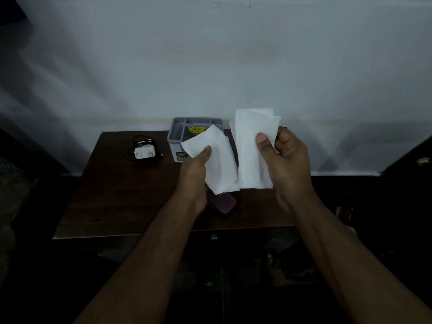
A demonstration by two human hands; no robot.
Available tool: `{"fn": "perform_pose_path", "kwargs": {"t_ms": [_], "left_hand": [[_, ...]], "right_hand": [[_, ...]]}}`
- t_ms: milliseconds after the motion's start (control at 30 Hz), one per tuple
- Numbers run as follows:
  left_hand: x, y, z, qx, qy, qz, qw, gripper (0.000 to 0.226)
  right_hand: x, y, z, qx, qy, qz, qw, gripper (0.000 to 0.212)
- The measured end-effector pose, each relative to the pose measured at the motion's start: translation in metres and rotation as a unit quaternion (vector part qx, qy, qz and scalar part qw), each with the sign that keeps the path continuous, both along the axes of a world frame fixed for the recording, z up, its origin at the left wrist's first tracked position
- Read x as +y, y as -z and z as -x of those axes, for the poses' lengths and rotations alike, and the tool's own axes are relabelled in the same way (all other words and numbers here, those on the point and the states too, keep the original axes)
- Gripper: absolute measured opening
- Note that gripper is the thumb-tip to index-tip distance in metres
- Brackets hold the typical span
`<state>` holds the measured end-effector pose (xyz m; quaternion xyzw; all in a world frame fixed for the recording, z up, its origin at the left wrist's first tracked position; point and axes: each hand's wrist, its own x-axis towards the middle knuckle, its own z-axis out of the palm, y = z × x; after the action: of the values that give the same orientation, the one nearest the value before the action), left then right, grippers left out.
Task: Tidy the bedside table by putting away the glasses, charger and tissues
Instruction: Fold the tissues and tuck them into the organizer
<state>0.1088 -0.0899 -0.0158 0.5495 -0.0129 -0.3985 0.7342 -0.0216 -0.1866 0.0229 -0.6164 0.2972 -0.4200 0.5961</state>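
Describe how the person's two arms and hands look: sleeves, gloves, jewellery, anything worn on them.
Both arms are bare along the whole visible forearm; no sleeve shows in the head view. The left hand and the right hand wear no gloves. No watch, bracelet or band shows at either wrist, and no ring on the fingers that are visible. The light is dim, so small marks cannot be ruled out.

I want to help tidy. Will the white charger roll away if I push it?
Probably not: the charger looks boxy and lies flat on the table. Its black cable, looped around it, would likely flop and drag along.
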Motion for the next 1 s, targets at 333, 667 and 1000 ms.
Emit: {"fn": "perform_pose_path", "kwargs": {"t_ms": [333,667,1000], "left_hand": [[0.0,0.005,0.006,-0.135,0.07,0.046,0.987,0.04],[0.002,0.003,0.006,-0.167,0.099,0.052,0.98,0.052],[-0.008,0.004,0.0,-0.104,-0.012,-0.004,0.994,0.029]], "right_hand": [[0.009,0.011,-0.012,0.097,-0.082,0.044,0.991,0.014],[0.009,0.013,-0.009,0.152,-0.115,0.064,0.98,0.021],[-0.008,0.009,-0.005,0.08,0.06,-0.029,0.995,0.029]]}}
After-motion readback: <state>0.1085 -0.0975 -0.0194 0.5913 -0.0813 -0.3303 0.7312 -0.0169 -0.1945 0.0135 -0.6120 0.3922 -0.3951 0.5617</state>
